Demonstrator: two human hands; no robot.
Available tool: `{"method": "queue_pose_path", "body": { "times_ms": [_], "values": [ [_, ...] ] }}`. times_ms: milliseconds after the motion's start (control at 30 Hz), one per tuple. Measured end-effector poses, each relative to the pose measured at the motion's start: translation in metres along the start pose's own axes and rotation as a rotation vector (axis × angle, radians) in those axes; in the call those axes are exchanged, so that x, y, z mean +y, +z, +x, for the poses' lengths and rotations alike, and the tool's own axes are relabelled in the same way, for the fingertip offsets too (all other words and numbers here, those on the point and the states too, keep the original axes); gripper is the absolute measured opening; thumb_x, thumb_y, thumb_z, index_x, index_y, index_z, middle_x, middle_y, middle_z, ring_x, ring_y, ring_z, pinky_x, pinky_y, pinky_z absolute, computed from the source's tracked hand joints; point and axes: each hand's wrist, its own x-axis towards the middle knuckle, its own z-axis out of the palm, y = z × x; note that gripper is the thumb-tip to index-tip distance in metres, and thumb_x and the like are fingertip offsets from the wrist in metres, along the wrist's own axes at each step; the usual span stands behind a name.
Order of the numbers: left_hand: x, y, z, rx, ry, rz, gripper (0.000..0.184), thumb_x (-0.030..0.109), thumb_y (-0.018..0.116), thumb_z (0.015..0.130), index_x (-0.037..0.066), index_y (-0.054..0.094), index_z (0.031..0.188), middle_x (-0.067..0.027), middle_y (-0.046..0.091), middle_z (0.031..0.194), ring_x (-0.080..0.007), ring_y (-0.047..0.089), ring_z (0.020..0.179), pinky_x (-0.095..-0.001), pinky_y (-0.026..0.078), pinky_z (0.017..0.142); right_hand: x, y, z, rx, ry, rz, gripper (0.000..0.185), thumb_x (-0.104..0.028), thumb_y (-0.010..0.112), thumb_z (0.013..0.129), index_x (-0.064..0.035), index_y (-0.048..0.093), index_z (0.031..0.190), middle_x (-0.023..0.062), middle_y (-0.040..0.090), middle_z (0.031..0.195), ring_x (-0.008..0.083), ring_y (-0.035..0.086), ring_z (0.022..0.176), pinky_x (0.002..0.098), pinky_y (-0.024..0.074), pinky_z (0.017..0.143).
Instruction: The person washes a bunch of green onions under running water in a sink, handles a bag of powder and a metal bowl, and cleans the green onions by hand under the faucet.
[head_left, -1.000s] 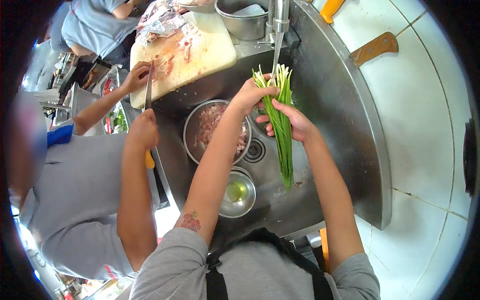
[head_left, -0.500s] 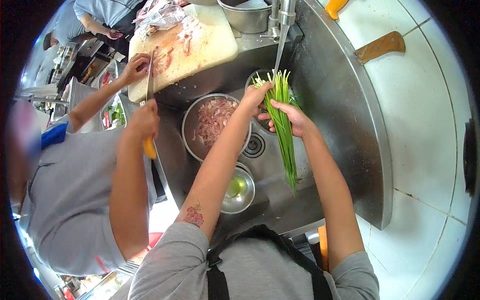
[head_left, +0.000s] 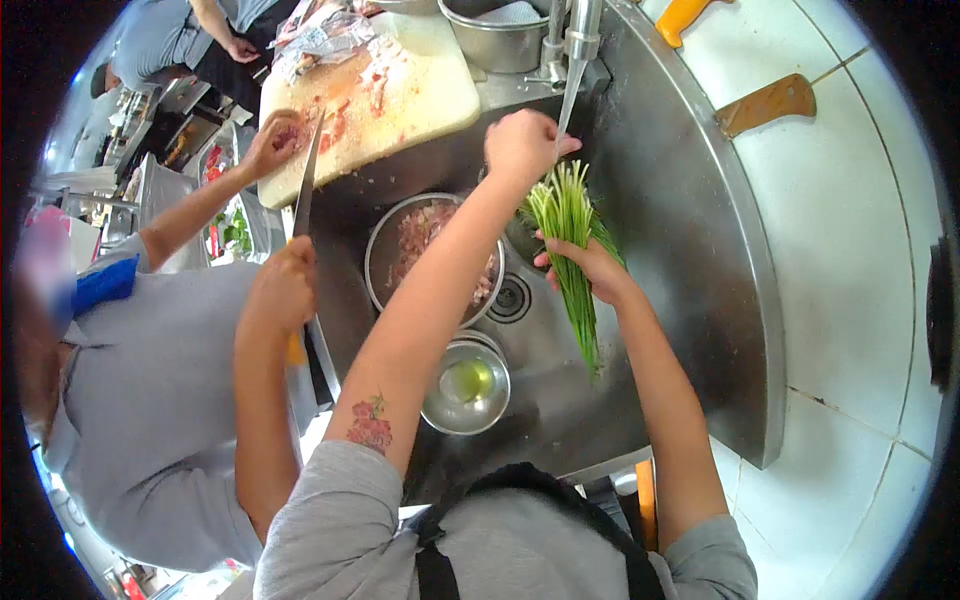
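Note:
My right hand [head_left: 588,268] is closed round the middle of a bunch of garlic chives [head_left: 572,225], pale cut ends up by the tap and green tips down over the sink. Off the bunch and close to the tap [head_left: 582,40], my left hand [head_left: 522,148] has its fingers curled and thumb out; whether anything is inside is hidden. Water [head_left: 567,110] runs down beside this hand. Behind the chives, a container [head_left: 522,240] in the sink is mostly covered. A bowl of sliced raw meat [head_left: 415,240] stands left of the drain [head_left: 510,298], partly behind my left forearm.
On my left a co-worker's hand [head_left: 283,285] holds a knife [head_left: 308,185] beside a cutting board [head_left: 420,90] with raw meat scraps. A metal bowl [head_left: 485,405] with yellowish-green contents sits low in the sink [head_left: 690,330]. Wooden-handled [head_left: 770,105] and yellow-handled [head_left: 682,18] tools lie right of the rim.
My left hand has let go of the chives and moved up beside the tap. The bunch sits slightly lower in my right hand. The co-worker's knife hand has moved back from the board.

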Motion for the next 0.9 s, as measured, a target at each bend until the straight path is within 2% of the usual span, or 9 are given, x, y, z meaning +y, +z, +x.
{"method": "queue_pose_path", "body": {
  "times_ms": [100,167,267,367,500,633,700,733,900],
  "values": [
    [0.019,0.020,0.030,0.002,0.016,-0.022,0.021,0.031,0.070,0.073,0.012,0.073,0.082,-0.0102,0.069,0.078,-0.0233,0.067,0.073,-0.0360,0.052,0.072,0.011,0.005,0.005,0.073,-0.080,0.008,0.040,-0.025,0.062,0.087,-0.0037,0.051,0.119,0.0098,0.063,0.095,0.0158,0.061,0.079,0.0298,0.0522,0.069],
    [0.013,0.022,0.054,-0.118,0.196,-0.465,0.016,0.019,0.068,0.072,0.005,0.071,0.080,-0.0182,0.068,0.084,-0.0264,0.068,0.077,-0.0370,0.054,0.071,0.009,0.011,0.008,0.052,-0.128,0.011,0.037,-0.021,0.063,0.086,-0.0032,0.051,0.116,0.0100,0.063,0.098,0.0165,0.061,0.084,0.0303,0.0521,0.073],
    [0.026,-0.012,0.040,-0.314,-0.051,-1.204,0.021,0.012,0.070,0.075,-0.007,0.065,0.083,-0.0112,0.069,0.081,-0.0162,0.068,0.075,-0.0300,0.056,0.067,0.005,0.014,0.012,0.023,-0.147,0.018,0.035,-0.018,0.063,0.086,-0.0023,0.052,0.115,0.0104,0.063,0.103,0.0174,0.062,0.087,0.0312,0.0519,0.076],
    [0.044,-0.033,0.022,-0.050,-0.240,-0.829,0.026,0.018,0.067,0.080,-0.008,0.065,0.082,-0.0113,0.069,0.078,-0.0153,0.068,0.071,-0.0275,0.056,0.065,0.011,0.013,0.018,0.026,-0.140,0.047,0.035,-0.018,0.063,0.085,-0.0019,0.053,0.114,0.0105,0.063,0.105,0.0176,0.062,0.088,0.0317,0.0519,0.076],
    [0.018,-0.021,0.015,0.160,0.058,-0.575,0.044,0.036,0.066,0.077,-0.007,0.067,0.083,-0.0106,0.068,0.071,-0.0257,0.066,0.072,-0.0383,0.053,0.075,0.000,0.018,0.021,0.102,-0.149,0.035,0.036,-0.019,0.063,0.086,-0.0015,0.053,0.115,0.0107,0.063,0.105,0.0173,0.062,0.089,0.0312,0.0515,0.077],
    [-0.028,0.026,-0.028,0.720,-0.030,-0.384,0.072,0.035,0.075,0.070,-0.008,0.048,0.121,-0.0223,0.060,0.110,-0.0334,0.061,0.092,-0.0416,0.050,0.075,-0.035,0.021,0.022,0.006,-0.263,0.082,0.037,-0.019,0.065,0.084,-0.0008,0.053,0.115,0.0082,0.065,0.097,0.0170,0.062,0.088,0.0296,0.0502,0.076],
    [-0.015,0.015,-0.063,0.186,-0.310,-0.974,0.082,0.035,0.079,0.068,-0.005,0.039,0.126,-0.0219,0.052,0.117,-0.0321,0.057,0.099,-0.0396,0.051,0.074,-0.045,0.019,0.025,-0.058,-0.276,0.074,0.039,-0.019,0.065,0.084,-0.0008,0.052,0.116,0.0075,0.064,0.098,0.0168,0.062,0.087,0.0294,0.0499,0.076],
    [-0.006,0.004,-0.074,0.005,-0.279,-1.087,0.060,0.035,0.076,0.073,-0.002,0.051,0.112,-0.0127,0.060,0.095,-0.0225,0.062,0.081,-0.0323,0.051,0.060,-0.053,0.028,0.019,0.042,-0.327,0.016,0.037,-0.018,0.064,0.085,-0.0017,0.052,0.117,0.0066,0.062,0.100,0.0164,0.061,0.086,0.0295,0.0502,0.075],
    [0.000,-0.033,-0.072,-0.342,-0.201,-1.142,0.032,0.030,0.066,0.084,0.001,0.059,0.095,-0.0030,0.059,0.065,-0.0102,0.054,0.046,-0.0225,0.040,0.036,-0.073,0.035,0.012,-0.171,-0.281,0.024,0.033,-0.020,0.066,0.085,-0.0009,0.055,0.110,0.0087,0.061,0.094,0.0195,0.063,0.082,0.0322,0.0522,0.071]
  ]
}}
